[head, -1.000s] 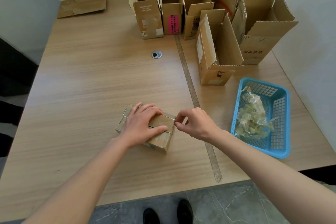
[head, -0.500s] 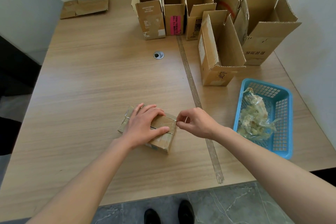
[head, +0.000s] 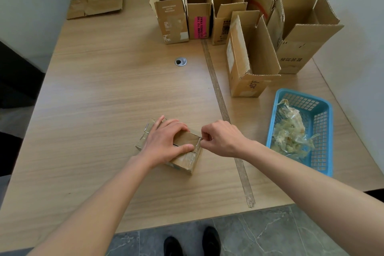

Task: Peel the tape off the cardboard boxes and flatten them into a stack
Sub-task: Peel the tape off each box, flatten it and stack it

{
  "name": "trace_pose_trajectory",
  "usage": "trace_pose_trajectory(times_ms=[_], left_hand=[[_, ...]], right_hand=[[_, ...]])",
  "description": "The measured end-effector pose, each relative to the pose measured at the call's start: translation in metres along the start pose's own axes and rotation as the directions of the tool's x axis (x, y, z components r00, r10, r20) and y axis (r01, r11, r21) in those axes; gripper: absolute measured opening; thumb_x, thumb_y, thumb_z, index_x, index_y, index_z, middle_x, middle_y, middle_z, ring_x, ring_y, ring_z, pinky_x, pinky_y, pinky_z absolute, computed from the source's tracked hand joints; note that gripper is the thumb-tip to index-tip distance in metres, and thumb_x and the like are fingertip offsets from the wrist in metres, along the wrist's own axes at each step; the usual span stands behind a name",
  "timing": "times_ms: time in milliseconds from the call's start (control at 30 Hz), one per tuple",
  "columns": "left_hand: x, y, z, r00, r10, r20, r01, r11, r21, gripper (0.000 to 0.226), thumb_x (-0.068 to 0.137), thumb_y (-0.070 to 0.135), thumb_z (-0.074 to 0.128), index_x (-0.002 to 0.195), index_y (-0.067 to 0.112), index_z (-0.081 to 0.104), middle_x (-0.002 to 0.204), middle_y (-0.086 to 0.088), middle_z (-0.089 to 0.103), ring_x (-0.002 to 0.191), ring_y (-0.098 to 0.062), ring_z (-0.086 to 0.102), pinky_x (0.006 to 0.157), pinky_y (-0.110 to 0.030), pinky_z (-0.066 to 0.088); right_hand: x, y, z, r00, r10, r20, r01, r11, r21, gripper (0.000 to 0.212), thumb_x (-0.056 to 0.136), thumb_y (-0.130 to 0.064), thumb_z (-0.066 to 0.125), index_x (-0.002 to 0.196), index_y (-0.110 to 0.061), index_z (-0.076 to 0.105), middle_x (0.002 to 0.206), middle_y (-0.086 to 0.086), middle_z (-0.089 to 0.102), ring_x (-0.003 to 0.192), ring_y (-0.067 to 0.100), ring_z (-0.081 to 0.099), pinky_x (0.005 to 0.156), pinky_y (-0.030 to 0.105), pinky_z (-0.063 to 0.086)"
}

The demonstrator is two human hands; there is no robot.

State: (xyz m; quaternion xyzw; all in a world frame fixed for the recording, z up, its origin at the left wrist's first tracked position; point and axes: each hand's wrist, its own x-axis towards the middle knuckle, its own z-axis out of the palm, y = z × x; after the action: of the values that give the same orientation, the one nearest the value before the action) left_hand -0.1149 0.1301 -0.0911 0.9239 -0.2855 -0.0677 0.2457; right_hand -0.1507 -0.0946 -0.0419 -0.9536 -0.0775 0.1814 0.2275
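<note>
**Tape-picking went on at the edge of a small sealed box**

Over the last second almost nothing had shifted. The small box (head: 182,151) lay in the same spot on the wooden table (head: 104,89), near its front edge, and both hands stayed where they were. The left hand (head: 164,143) still lay flat on the box lid, fingers spread and nearly straight, thumb along the seam, pressing the box down. The right hand (head: 223,138) remained at the box's right edge, fingers curled and thumb against forefinger, pinching at the clear tape (head: 197,144) there. Whether a corner of tape had actually lifted was too small to tell. Judged from this, the peel on this box had barely begun, so it was not yet ready to flatten.

Counted: one small sealed box under the hands. At the far right of the table stood a cluster of opened boxes (head: 253,56) with flaps up; about eight could be made out, though those at the back overlapped and the count is uncertain. One flattened piece of cardboard (head: 95,5), possibly two layers, lay at the far left corner, the only start of a stack. One blue basket (head: 324,131) sat at the right, just beside the right forearm, holding one crumpled wad of peeled tape (head: 291,131). Most of the task therefore remained.
</note>
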Motion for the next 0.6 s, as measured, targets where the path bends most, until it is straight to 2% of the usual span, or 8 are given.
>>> trace_pose_trajectory(times_ms=[100,233,300,367,467,533,600], left_hand=[[0.003,-0.001,-0.004,0.999,0.022,0.04,-0.021,1.0,-0.023,0.061,0.074,0.083,0.054,0.115,0.038,0.062,0.131,0.023,0.059,0.141,-0.001,0.036,0.126,-0.036,0.0],[0.018,-0.008,-0.021,0.972,0.092,0.217,-0.096,0.995,0.005,0.073,0.07,0.091,0.046,0.122,0.042,0.062,0.148,0.018,0.05,0.151,-0.006,0.023,0.122,-0.03,-0.014],[0.023,-0.01,-0.027,0.972,0.118,0.205,-0.141,0.985,0.104,0.075,0.072,0.087,0.046,0.131,0.043,0.058,0.154,0.014,0.044,0.153,-0.009,0.021,0.121,-0.038,-0.015],[0.023,-0.003,-0.029,0.987,0.092,0.131,-0.116,0.975,0.191,0.076,0.071,0.084,0.054,0.134,0.043,0.056,0.151,0.012,0.044,0.149,-0.014,0.028,0.121,-0.049,-0.004],[0.013,0.003,-0.028,0.999,0.018,0.028,-0.022,0.986,0.167,0.063,0.066,0.075,0.073,0.119,0.043,0.059,0.124,0.012,0.048,0.122,-0.013,0.044,0.1,-0.042,0.024],[0.008,0.002,-0.029,0.999,-0.044,0.005,0.043,0.994,0.105,0.06,0.065,0.079,0.068,0.112,0.043,0.058,0.109,0.015,0.045,0.105,-0.01,0.044,0.09,-0.041,0.039],[0.005,0.004,-0.028,0.997,-0.075,-0.004,0.075,0.994,0.083,0.062,0.066,0.083,0.058,0.114,0.043,0.06,0.108,0.017,0.045,0.104,-0.009,0.044,0.087,-0.044,0.047]], right_hand=[[0.0,-0.004,0.0,1.0,0.017,-0.004,-0.017,1.0,0.012,0.014,0.08,-0.03,0.061,0.075,-0.017,0.063,0.075,0.0,0.064,0.074,0.03,0.057,0.06,0.033,0.043],[-0.012,0.004,0.004,0.999,-0.038,0.021,0.036,0.994,0.1,0.011,0.083,-0.03,0.058,0.078,-0.023,0.065,0.071,-0.009,0.062,0.068,0.018,0.057,0.064,0.038,0.053],[-0.021,0.008,0.01,0.996,-0.081,0.024,0.078,0.992,0.101,0.009,0.084,-0.031,0.057,0.081,-0.026,0.064,0.069,-0.015,0.06,0.065,0.011,0.056,0.063,0.038,0.053],[-0.027,0.01,0.019,0.996,-0.091,-0.006,0.091,0.992,0.092,0.008,0.086,-0.032,0.059,0.084,-0.027,0.064,0.073,-0.018,0.061,0.066,0.009,0.056,0.064,0.037,0.054],[-0.026,0.02,0.03,0.993,-0.05,-0.11,0.058,0.996,0.07,0.011,0.089,-0.037,0.064,0.099,-0.032,0.064,0.094,-0.017,0.064,0.074,0.008,0.057,0.072,0.039,0.056],[-0.02,0.022,0.03,0.987,-0.009,-0.162,0.03,0.992,0.124,0.027,0.089,-0.037,0.069,0.115,-0.033,0.06,0.107,-0.017,0.065,0.083,0.009,0.062,0.076,0.038,0.055],[-0.014,0.018,0.032,0.982,0.0,-0.191,0.04,0.978,0.206,0.035,0.09,-0.032,0.072,0.123,-0.03,0.061,0.113,-0.015,0.068,0.09,0.009,0.065,0.08,0.036,0.054]])
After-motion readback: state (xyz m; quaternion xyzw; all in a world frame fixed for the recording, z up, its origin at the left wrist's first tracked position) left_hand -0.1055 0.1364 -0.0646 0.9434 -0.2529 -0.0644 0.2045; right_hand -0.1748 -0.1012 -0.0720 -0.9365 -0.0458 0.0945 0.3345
